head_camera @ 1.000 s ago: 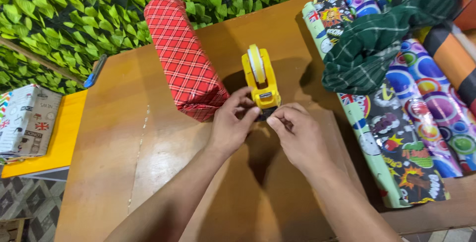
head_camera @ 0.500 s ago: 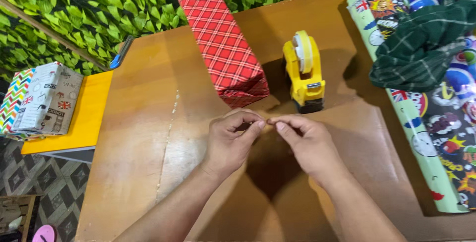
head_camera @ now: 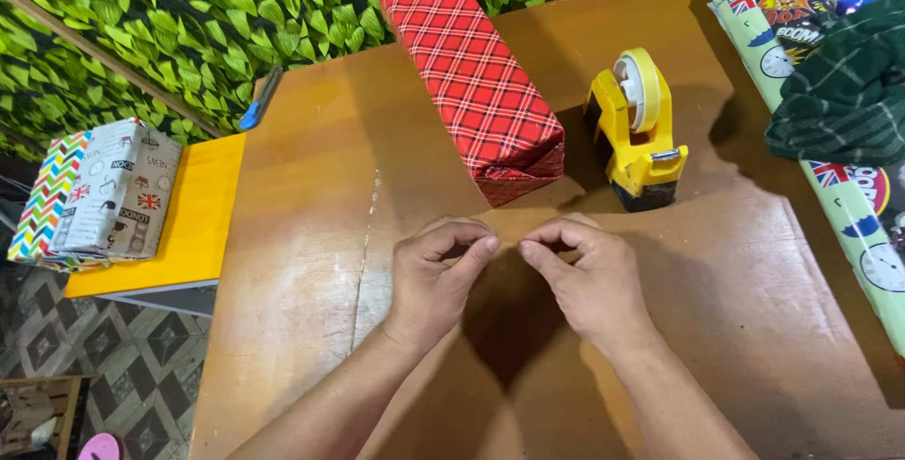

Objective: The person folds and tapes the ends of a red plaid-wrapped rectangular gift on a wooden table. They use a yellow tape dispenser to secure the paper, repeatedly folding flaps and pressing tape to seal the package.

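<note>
Fingertips [head_camera: 485, 245] of our left hand [head_camera: 436, 281] and right hand [head_camera: 589, 281] are pinched thumb to forefinger, the two pinches nearly meeting above the brown wooden tabletop [head_camera: 311, 262]. What sits between them is too thin and clear for us to make out; we cannot tell whether a strip of tape is held there.

We note the long parcel wrapped in red tartan paper [head_camera: 471, 73] lying on the table beyond our hands, its folded near end just beyond the left fingertips, apart from them. Just to its right stands the yellow plastic tape dispenser with a pale roll of tape [head_camera: 637, 130], upright, close to the parcel without touching it.

At the right edge lie rolls of printed wrapping paper, pale green with cartoon motifs [head_camera: 853, 196], and a dark green checked cloth [head_camera: 844, 92] draped over them. At left we record a yellow side table [head_camera: 184, 224] bearing a stack of boxes in patterned paper [head_camera: 99, 187]. A blue-handled tool [head_camera: 256, 106] rests at the tabletop's far left edge, against the wall of artificial green leaves [head_camera: 170, 26].
</note>
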